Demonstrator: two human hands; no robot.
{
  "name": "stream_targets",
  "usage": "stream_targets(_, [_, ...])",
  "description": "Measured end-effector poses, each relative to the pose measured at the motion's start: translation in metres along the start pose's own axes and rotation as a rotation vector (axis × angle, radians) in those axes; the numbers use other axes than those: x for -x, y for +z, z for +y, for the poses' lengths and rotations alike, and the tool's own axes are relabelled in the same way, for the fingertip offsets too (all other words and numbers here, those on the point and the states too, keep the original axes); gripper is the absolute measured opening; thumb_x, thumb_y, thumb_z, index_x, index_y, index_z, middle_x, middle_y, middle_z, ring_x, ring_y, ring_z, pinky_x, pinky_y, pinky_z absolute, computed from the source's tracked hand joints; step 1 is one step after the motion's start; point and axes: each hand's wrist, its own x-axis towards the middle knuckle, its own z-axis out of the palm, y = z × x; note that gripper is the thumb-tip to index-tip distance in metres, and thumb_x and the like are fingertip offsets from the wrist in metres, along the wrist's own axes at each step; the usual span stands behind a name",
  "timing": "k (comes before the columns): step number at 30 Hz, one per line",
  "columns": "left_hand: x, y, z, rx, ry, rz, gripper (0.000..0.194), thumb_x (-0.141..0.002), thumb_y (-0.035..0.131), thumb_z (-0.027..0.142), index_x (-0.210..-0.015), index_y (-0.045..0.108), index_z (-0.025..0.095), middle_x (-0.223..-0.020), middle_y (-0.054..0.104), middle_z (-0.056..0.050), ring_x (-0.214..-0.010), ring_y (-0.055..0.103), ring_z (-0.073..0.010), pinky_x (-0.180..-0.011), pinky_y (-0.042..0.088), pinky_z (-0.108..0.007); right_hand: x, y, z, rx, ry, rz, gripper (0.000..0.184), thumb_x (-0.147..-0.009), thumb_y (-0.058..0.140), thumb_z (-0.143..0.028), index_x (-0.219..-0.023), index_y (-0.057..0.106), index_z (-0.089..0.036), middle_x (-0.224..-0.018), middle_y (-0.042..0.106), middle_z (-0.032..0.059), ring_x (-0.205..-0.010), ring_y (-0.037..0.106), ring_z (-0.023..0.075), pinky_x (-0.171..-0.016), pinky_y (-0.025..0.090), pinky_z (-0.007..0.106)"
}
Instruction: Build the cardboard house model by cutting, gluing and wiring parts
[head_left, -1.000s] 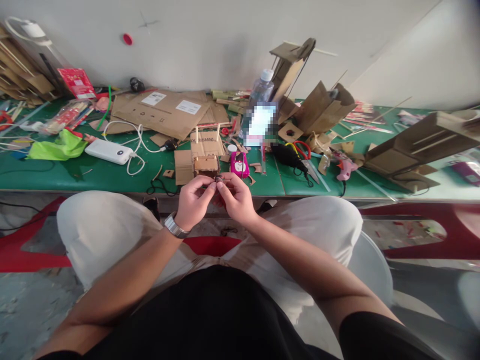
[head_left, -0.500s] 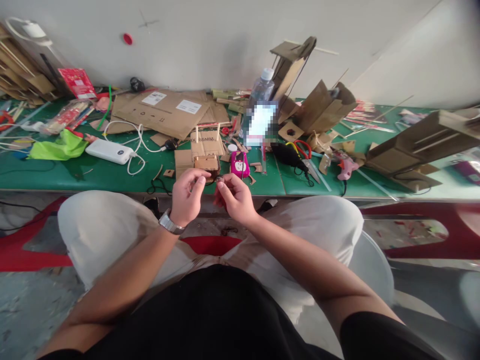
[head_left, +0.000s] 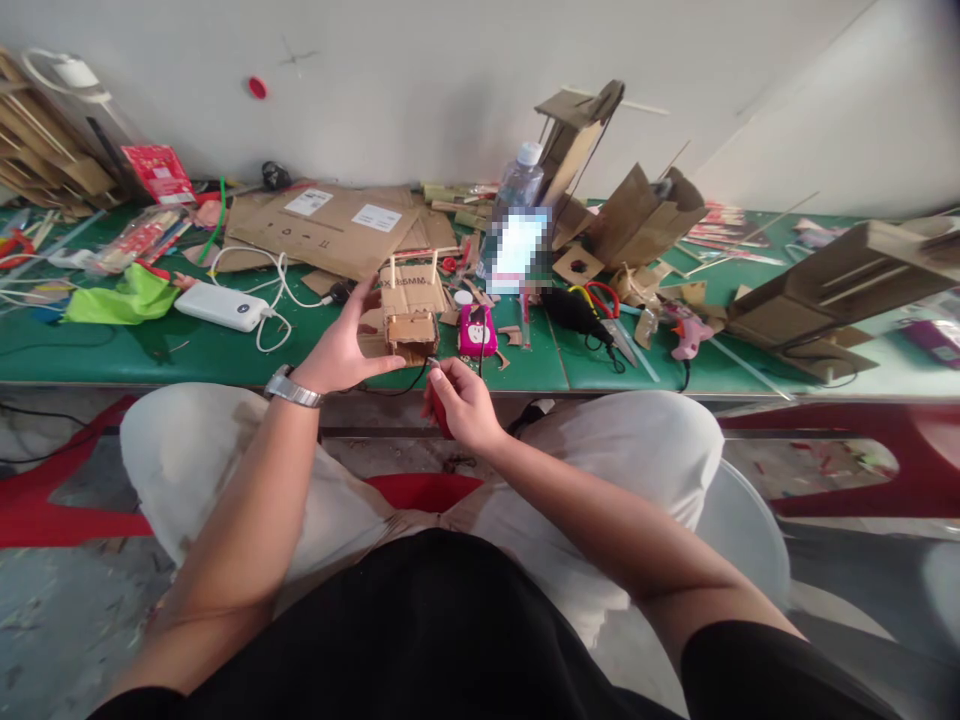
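Observation:
Fingers and thumb of my left hand (head_left: pixel 337 345) are spread wide at the left side of a small cardboard model (head_left: pixel 411 328). The thumb reaches along its front lower edge; whether it presses there I cannot tell. The model has a boxy front and two pale sticks standing up behind. Just right of its front corner, my right hand (head_left: pixel 466 405) is closed on a red-handled tool (head_left: pixel 438 412). Most of that tool is hidden by the fingers; a small metallic tip seems to show above them. A thin black cord (head_left: pixel 397 391) runs along the bench edge between the hands.
Right of the model lies a pink device (head_left: pixel 478 331) with a cartoon face. Behind stand a phone with blurred screen (head_left: pixel 517 250) and a bottle (head_left: pixel 525 175). Scissors (head_left: pixel 619 335), a pink glue gun (head_left: pixel 690 337), a white power bank (head_left: pixel 221 305) and cardboard structures (head_left: pixel 847 290) crowd the green bench.
My left hand has moved left and opened beside the cardboard model, leaving my right hand. My right hand has shifted slightly down and right, and red now shows beneath its fingers.

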Motion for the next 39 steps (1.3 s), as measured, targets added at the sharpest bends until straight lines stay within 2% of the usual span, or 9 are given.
stream_targets(4, [-0.01,0.003,-0.014,0.108,-0.063,0.014,0.119,-0.066,0.103,0.033,-0.167,0.041,0.027,-0.155,0.063,-0.021,-0.146,0.063,-0.0397,-0.1,0.065,-0.047,-0.001,0.002,0.0,-0.023,0.036,0.01,0.064,-0.083,0.077,-0.083,-0.092,0.057,-0.023,-0.075,0.063,-0.0061,-0.052,0.068,0.0121,-0.043,0.054,0.023])
stream_targets(7, [-0.014,0.008,-0.021,0.176,-0.114,0.048,0.108,-0.068,0.101,0.033,-0.161,0.047,0.026,-0.144,0.071,-0.019,-0.127,0.075,-0.035,-0.092,0.068,-0.045,-0.002,0.002,-0.001,-0.064,0.046,0.004,0.064,-0.08,0.082,-0.081,-0.09,0.06,-0.021,-0.072,0.065,-0.0052,-0.055,0.067,0.0112,-0.05,0.058,0.023])
stream_targets(10, [-0.014,0.013,-0.022,0.191,-0.141,0.089,0.101,-0.068,0.101,0.036,-0.155,0.052,0.024,-0.137,0.073,-0.018,-0.115,0.079,-0.0331,-0.085,0.07,-0.043,-0.004,0.003,0.0,-0.107,0.056,0.018,0.064,-0.077,0.085,-0.08,-0.089,0.064,-0.02,-0.072,0.067,-0.0039,-0.058,0.066,0.0101,-0.056,0.058,0.023])
stream_targets(15, [-0.011,0.021,-0.015,0.169,-0.137,0.156,0.1,-0.068,0.102,0.042,-0.153,0.053,0.024,-0.151,0.065,-0.021,-0.12,0.077,-0.034,-0.082,0.07,-0.039,-0.006,0.001,0.001,-0.149,0.095,0.061,0.065,-0.076,0.085,-0.08,-0.091,0.069,-0.02,-0.078,0.069,-0.0023,-0.06,0.067,0.0107,-0.054,0.057,0.023])
stream_targets(19, [-0.008,0.028,-0.009,0.188,-0.117,0.195,0.095,-0.07,0.101,0.05,-0.149,0.054,0.025,-0.148,0.066,-0.02,-0.121,0.077,-0.0336,-0.082,0.07,-0.037,-0.007,0.0,0.001,-0.135,0.116,0.07,0.065,-0.077,0.082,-0.082,-0.094,0.069,-0.02,-0.074,0.066,-0.0033,-0.058,0.066,0.0115,-0.048,0.055,0.022])
stream_targets(22, [-0.005,0.032,-0.003,0.184,-0.094,0.223,0.093,-0.072,0.1,0.054,-0.147,0.055,0.026,-0.146,0.067,-0.019,-0.123,0.076,-0.0335,-0.084,0.07,-0.038,-0.009,-0.001,0.0,-0.159,0.11,0.091,0.063,-0.079,0.082,-0.08,-0.095,0.064,-0.022,-0.07,0.063,-0.006,-0.056,0.066,0.0116,-0.046,0.055,0.022])
stream_targets(28, [-0.002,0.035,0.003,0.175,-0.06,0.283,0.094,-0.072,0.099,0.062,-0.147,0.053,0.028,-0.153,0.062,-0.019,-0.132,0.072,-0.0356,-0.093,0.069,-0.042,-0.012,-0.002,-0.001,-0.263,0.12,0.127,0.066,-0.072,0.091,-0.074,-0.091,0.05,-0.026,-0.072,0.06,-0.0103,-0.054,0.066,0.0111,-0.044,0.057,0.023])
stream_targets(35, [-0.003,0.031,0.002,0.184,-0.086,0.349,0.092,-0.073,0.1,0.061,-0.146,0.054,0.03,-0.15,0.063,-0.017,-0.132,0.072,-0.035,-0.095,0.068,-0.042,-0.01,-0.003,-0.007,-0.344,0.149,0.089,0.064,-0.061,0.104,-0.047,-0.092,0.053,-0.024,-0.081,0.064,-0.01,-0.06,0.065,0.0083,-0.052,0.061,0.023])
stream_targets(39, [-0.002,0.032,0.007,0.205,-0.07,0.364,0.09,-0.074,0.1,0.057,-0.145,0.053,0.029,-0.151,0.063,-0.017,-0.132,0.072,-0.035,-0.099,0.067,-0.045,-0.01,-0.003,-0.009,-0.341,0.117,0.108,0.061,-0.063,0.104,-0.048,-0.092,0.056,-0.023,-0.079,0.063,-0.0094,-0.06,0.065,0.0086,-0.054,0.062,0.023])
